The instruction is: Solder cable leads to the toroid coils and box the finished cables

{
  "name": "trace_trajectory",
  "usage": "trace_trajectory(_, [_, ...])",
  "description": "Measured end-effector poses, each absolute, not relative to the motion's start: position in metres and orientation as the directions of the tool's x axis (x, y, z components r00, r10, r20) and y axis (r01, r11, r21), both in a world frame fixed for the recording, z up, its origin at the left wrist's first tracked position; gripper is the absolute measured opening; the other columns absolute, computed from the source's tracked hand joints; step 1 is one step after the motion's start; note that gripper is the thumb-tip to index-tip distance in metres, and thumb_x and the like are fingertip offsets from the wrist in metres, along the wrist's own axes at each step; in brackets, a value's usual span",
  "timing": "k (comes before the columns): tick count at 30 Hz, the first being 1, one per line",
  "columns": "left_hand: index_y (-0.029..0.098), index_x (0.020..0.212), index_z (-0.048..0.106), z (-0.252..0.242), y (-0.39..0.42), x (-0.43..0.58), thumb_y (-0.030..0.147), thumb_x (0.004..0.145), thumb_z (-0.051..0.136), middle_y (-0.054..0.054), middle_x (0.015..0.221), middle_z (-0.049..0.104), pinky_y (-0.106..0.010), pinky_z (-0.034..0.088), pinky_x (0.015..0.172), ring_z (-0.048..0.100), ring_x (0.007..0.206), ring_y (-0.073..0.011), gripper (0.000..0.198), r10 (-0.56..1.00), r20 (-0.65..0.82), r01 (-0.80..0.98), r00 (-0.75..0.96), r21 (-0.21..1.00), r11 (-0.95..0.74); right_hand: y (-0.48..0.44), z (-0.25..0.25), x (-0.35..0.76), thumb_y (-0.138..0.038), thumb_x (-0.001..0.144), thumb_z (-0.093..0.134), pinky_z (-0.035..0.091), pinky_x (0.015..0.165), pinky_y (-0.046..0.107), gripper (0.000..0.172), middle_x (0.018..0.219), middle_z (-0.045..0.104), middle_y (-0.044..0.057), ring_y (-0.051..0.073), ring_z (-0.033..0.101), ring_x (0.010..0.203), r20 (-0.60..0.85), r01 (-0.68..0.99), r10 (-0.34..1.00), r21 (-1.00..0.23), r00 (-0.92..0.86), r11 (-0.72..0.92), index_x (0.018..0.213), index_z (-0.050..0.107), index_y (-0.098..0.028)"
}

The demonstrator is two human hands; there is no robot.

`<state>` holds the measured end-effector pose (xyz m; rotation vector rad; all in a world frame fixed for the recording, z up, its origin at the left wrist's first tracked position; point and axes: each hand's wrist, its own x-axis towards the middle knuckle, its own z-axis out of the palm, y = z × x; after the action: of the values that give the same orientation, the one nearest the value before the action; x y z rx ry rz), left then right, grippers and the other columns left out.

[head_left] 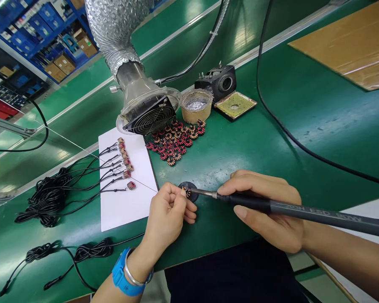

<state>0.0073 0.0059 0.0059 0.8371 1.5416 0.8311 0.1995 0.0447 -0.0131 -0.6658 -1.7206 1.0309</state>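
Note:
My right hand [268, 208] grips a grey soldering iron [303, 210] like a pen, its metal tip pointing left. The tip touches a small wound coil [187, 192] pinched in the fingers of my left hand [167, 216] over a small black round pad [192, 189] on the green bench. A thin solder wire [113, 166] runs in from the upper left toward the coil. My left wrist wears a blue band and a metal bracelet.
A pile of red and black coils [175, 141] lies beside a fume extractor fan [150, 118] on a foil duct. A solder pot [196, 105], iron stand [217, 81] and sponge [235, 105] sit behind. White paper [126, 202] holds several wired coils [126, 162]; cable bundles [47, 198] lie left.

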Motion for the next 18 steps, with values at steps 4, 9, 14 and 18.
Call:
trace_trajectory(4, [0.018, 0.079, 0.047, 0.0058, 0.0065, 0.0072, 0.038, 0.088, 0.056, 0.001, 0.06, 0.066, -0.019, 0.051, 0.046, 0.06, 0.046, -0.0091, 0.024, 0.861, -0.496, 0.072, -0.111, 0.86, 0.504, 0.0447, -0.0145, 0.2007, -0.015, 0.079, 0.053, 0.035, 0.05, 0.031, 0.023, 0.064, 0.053, 0.001, 0.015, 0.046, 0.053, 0.503, -0.065, 0.801, -0.857, -0.326, 0.512, 0.099, 0.063, -0.019])
trace_trajectory(9, [0.018, 0.078, 0.047, 0.0061, 0.0067, 0.0074, 0.04, 0.087, 0.057, 0.001, 0.06, 0.066, -0.02, 0.051, 0.046, 0.06, 0.046, -0.0097, 0.025, 0.861, -0.497, 0.073, -0.107, 0.859, 0.506, 0.0449, -0.0128, 0.2026, -0.016, 0.081, 0.053, 0.037, 0.05, 0.032, 0.022, 0.065, 0.054, 0.001, 0.016, 0.047, 0.054, 0.475, -0.044, 0.808, -0.87, -0.348, 0.492, 0.1, 0.063, -0.021])
trace_trajectory(14, [0.018, 0.078, 0.047, 0.0068, 0.0052, 0.0078, 0.039, 0.087, 0.057, 0.002, 0.059, 0.065, -0.02, 0.051, 0.046, 0.059, 0.046, -0.0093, 0.025, 0.858, -0.502, 0.07, -0.106, 0.857, 0.51, 0.0448, -0.0098, 0.2028, -0.014, 0.08, 0.052, 0.037, 0.051, 0.032, 0.024, 0.066, 0.054, 0.001, 0.015, 0.047, 0.054, 0.467, -0.04, 0.809, -0.873, -0.357, 0.486, 0.101, 0.062, -0.021])
trace_trajectory(18, [0.018, 0.079, 0.048, 0.0048, 0.0048, 0.0066, 0.04, 0.087, 0.057, 0.002, 0.059, 0.065, -0.02, 0.05, 0.046, 0.059, 0.046, -0.0096, 0.025, 0.862, -0.497, 0.073, -0.096, 0.86, 0.504, 0.045, -0.0117, 0.2012, -0.017, 0.081, 0.052, 0.037, 0.05, 0.031, 0.02, 0.064, 0.053, 0.001, 0.015, 0.047, 0.052, 0.477, -0.03, 0.817, -0.868, -0.325, 0.495, 0.098, 0.063, -0.02])
